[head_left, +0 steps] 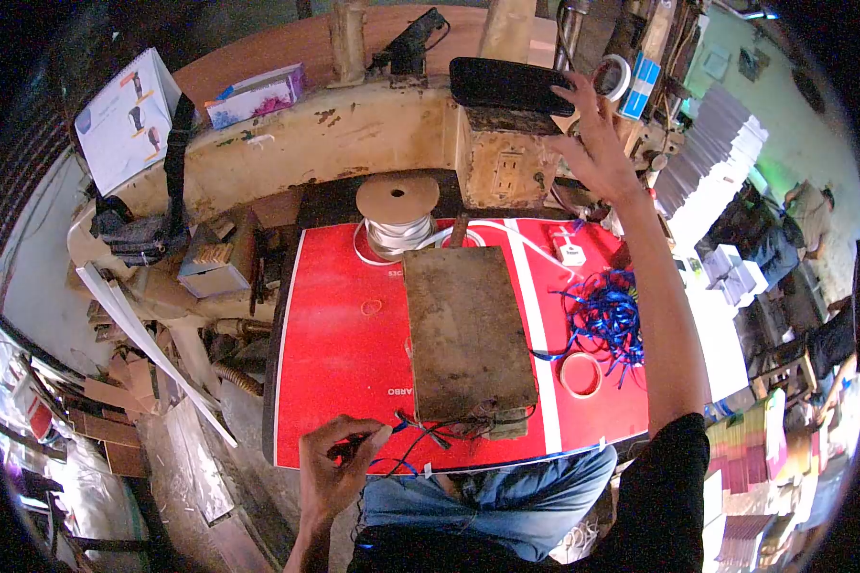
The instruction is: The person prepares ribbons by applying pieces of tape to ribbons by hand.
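Observation:
My right hand (597, 153) reaches to the far side, fingers spread, at the right end of a black oblong case (508, 86) lying on a worn machine box. Whether the fingertips touch the case is hard to tell. My left hand (339, 460) is low at the table's front edge, fingers curled in a pinch; what they hold, if anything, is unclear. Beside it, dark cords with a blue piece (420, 430) lie at the front end of a worn brown board (470, 334). The board lies on the red table sheet (344, 325).
A spool of white cord (397, 224) stands behind the board. To the right are a tangle of blue ribbon (604, 320), an orange tape ring (581, 374) and a white tag (570, 251). A desk calendar (129, 119) stands back left. Other people are at the far right.

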Available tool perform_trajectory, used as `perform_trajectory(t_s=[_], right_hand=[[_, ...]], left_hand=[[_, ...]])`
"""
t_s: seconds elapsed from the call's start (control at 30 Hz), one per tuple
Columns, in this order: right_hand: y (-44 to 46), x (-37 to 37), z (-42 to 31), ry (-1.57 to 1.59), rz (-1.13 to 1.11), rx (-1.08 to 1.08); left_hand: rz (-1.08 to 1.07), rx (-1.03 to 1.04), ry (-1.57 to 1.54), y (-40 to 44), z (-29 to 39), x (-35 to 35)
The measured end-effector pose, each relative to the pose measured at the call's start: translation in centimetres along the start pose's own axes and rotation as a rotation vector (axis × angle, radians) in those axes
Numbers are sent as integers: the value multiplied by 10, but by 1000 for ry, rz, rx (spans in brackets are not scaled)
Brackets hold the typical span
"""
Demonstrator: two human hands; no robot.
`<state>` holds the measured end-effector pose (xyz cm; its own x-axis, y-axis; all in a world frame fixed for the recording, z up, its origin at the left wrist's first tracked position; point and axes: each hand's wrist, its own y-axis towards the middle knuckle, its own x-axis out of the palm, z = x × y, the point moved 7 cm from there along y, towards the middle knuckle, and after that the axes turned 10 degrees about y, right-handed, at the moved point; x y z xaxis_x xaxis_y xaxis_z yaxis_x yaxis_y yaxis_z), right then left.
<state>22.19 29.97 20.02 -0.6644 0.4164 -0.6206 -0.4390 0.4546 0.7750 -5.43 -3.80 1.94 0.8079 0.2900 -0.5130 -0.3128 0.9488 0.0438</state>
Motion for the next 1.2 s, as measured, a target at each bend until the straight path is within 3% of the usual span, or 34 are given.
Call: perform_trajectory(t_s=[0.13, 0.23, 0.37, 0.67, 0.73, 0.8, 0.87, 0.93, 1.07, 1.2], right_hand=[[20, 16, -14, 34, -69, -95], [31, 28, -25, -39, -105, -24], [45, 43, -23, -58, -53, -121], [47, 58, -23, -87, -119, 28], [40, 34, -49, -94, 102, -210], [17, -7, -110, 219, 188, -209], [-27, -32, -161, 354, 109, 28], [-82, -46, -206, 345, -41, 350], [-171, -38, -245, 777, -101, 517], [-221, -24, -250, 985, -88, 813]], left_hand=[[-13, -18, -28, -1, -3, 2], [-18, -18, -54, -1, -6, 2], [-13, 13, 4, -1, -5, -2], [-22, -25, -29, -1, -1, 0], [-19, 3, 1, -3, 3, 0], [16, 44, -20, -4, 19, -5], [43, 74, -30, -10, 29, -9], [-3, 101, -275, -14, 34, 0], [-60, 126, -450, -21, 45, 22], [-178, 136, -305, -34, 52, 35]])
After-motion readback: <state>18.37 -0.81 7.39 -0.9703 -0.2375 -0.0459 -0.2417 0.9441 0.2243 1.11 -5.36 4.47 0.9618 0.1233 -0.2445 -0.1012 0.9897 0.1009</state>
